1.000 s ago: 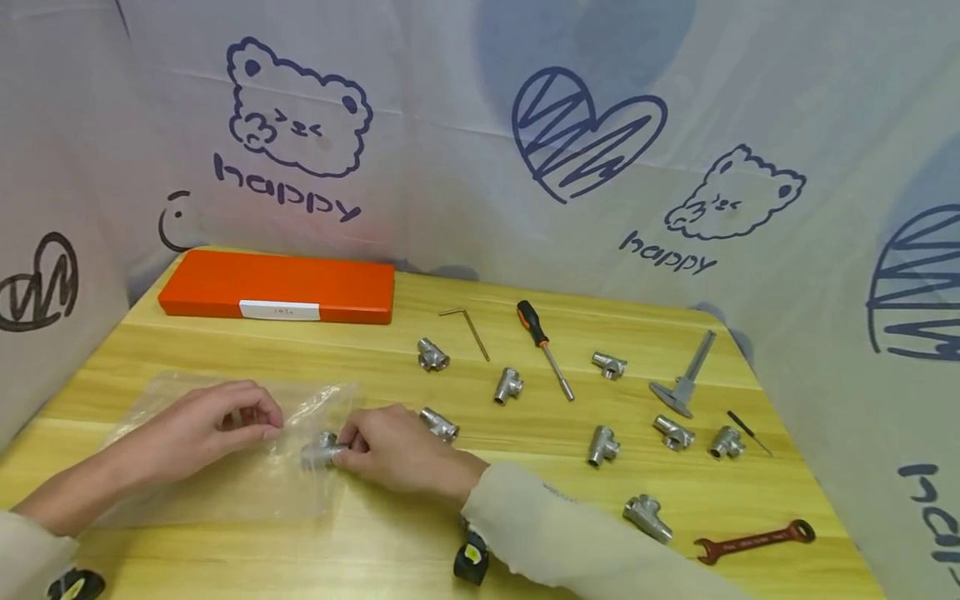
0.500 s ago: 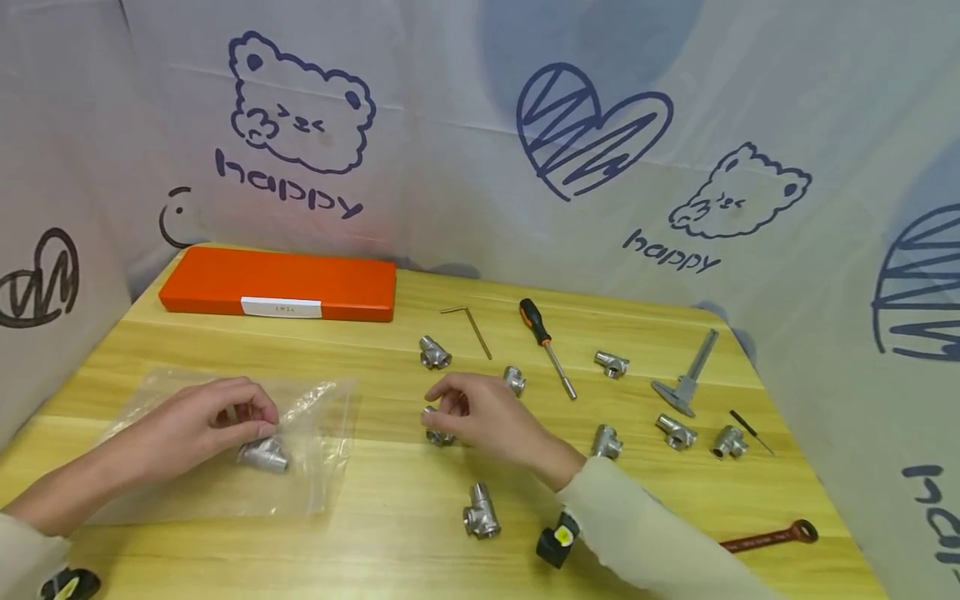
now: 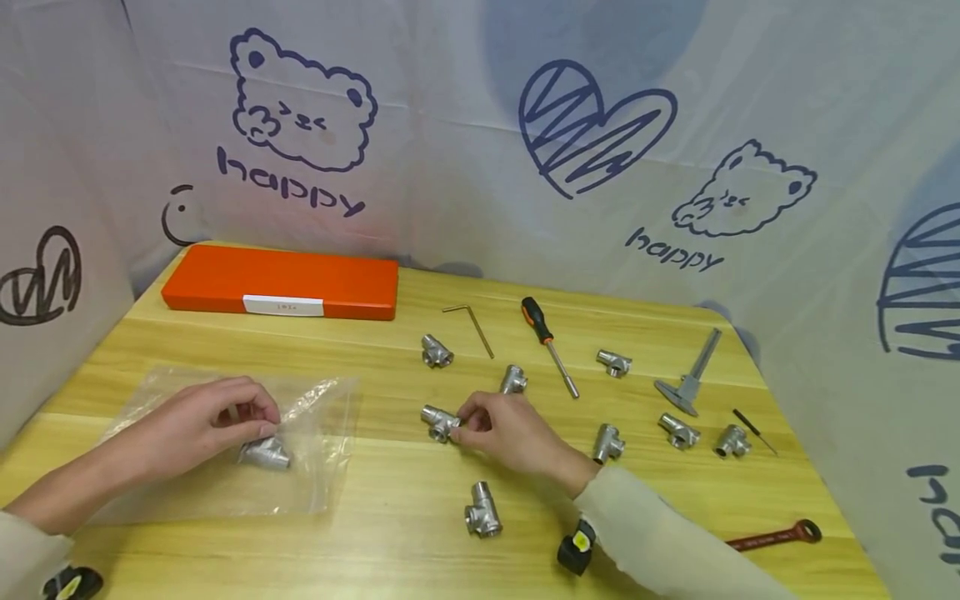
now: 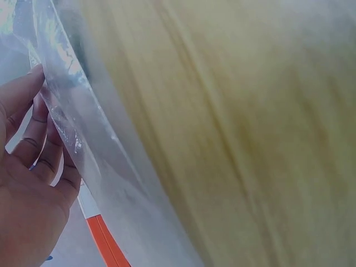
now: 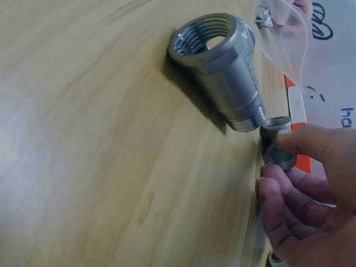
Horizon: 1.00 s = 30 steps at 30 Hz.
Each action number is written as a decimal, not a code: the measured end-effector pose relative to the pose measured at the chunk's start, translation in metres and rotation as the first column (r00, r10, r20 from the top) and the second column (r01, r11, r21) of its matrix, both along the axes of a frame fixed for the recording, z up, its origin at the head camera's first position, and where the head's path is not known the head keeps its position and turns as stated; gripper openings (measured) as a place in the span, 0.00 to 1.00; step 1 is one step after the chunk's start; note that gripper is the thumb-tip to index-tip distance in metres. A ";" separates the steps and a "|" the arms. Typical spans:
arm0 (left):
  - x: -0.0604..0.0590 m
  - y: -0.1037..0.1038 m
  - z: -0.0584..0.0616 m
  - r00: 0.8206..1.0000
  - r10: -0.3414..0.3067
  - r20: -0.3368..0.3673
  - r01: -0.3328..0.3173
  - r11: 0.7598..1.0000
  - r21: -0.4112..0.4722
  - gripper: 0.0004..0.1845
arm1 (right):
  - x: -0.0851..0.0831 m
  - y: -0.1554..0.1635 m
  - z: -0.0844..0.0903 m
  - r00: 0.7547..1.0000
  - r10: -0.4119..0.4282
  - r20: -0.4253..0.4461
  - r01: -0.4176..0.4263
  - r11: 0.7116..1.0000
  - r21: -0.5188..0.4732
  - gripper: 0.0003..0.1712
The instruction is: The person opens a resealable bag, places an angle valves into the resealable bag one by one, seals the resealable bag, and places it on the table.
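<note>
My left hand (image 3: 258,423) pinches the mouth of a clear plastic bag (image 3: 180,483) that lies flat at the table's left. One metal tee fitting (image 3: 264,454) lies inside the bag, just under my fingers. In the left wrist view the fingers (image 4: 33,139) hold the bag's film (image 4: 83,139). My right hand (image 3: 463,422) is at the table's middle, and its fingertips pinch another tee fitting (image 3: 437,422) that sits on the wood. The right wrist view shows this small fitting (image 5: 276,146) between thumb and fingers, with a larger fitting (image 5: 222,67) lying just beyond it.
Loose fittings lie about the wooden table (image 3: 390,542): one (image 3: 482,510) near the front, and others (image 3: 435,352) (image 3: 513,380) (image 3: 613,362) to the right. There are also an orange case (image 3: 281,283), a hex key (image 3: 468,327), a screwdriver (image 3: 550,346), a caliper (image 3: 690,375) and a red wrench (image 3: 772,535).
My right hand left a fitting in the bag, moved right to the table's middle and now pinches another one there. My left hand has kept its hold on the bag.
</note>
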State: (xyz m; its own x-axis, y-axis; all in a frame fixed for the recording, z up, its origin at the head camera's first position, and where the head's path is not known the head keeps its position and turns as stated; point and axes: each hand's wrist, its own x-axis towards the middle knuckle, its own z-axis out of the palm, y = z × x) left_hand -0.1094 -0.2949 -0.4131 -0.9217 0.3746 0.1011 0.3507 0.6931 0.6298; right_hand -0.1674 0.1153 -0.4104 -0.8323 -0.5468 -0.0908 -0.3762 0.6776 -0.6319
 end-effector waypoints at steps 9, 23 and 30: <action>-0.001 0.001 0.001 0.999 0.010 0.042 -0.009 1.000 -0.009 0.03 | 0.005 -0.033 0.008 0.997 0.034 0.072 -0.026 0.994 -0.107 0.11; -0.001 -0.001 0.000 0.999 0.007 0.047 -0.007 1.000 -0.008 0.02 | 0.013 -0.102 0.005 0.943 0.157 0.295 -0.086 0.967 -0.238 0.15; 0.001 -0.003 0.000 0.999 0.016 0.029 -0.016 1.000 -0.014 0.03 | 0.012 -0.098 0.016 0.917 0.181 0.355 -0.058 0.942 -0.331 0.23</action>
